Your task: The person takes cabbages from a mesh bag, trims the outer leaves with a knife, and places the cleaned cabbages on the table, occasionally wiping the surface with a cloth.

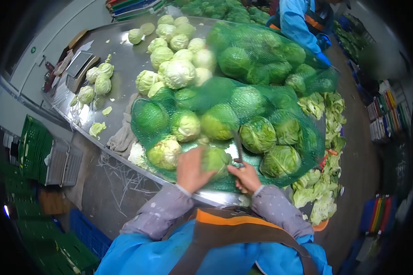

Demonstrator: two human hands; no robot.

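Observation:
My left hand [191,170] grips the left side of a green cabbage [216,161] at the table's near edge, thumb reaching across its lower side. In my right hand [246,178] is a knife, its blade [238,144] pointing up and away, just right of that cabbage. A green mesh bag [144,133] spreads around both hands, with several cabbages in it. Close by are a pale-leaved cabbage [165,152] on the left, and a cabbage [257,134] and another cabbage [281,161] on the right.
Trimmed cabbages [179,73] are heaped toward the back of the metal table [119,59]. Behind lies another full mesh bag [261,55], near a co-worker's blue sleeve [298,27]. Loose leaves [330,169] pile at the right. A scale [79,64] and green crates [34,146] are at left.

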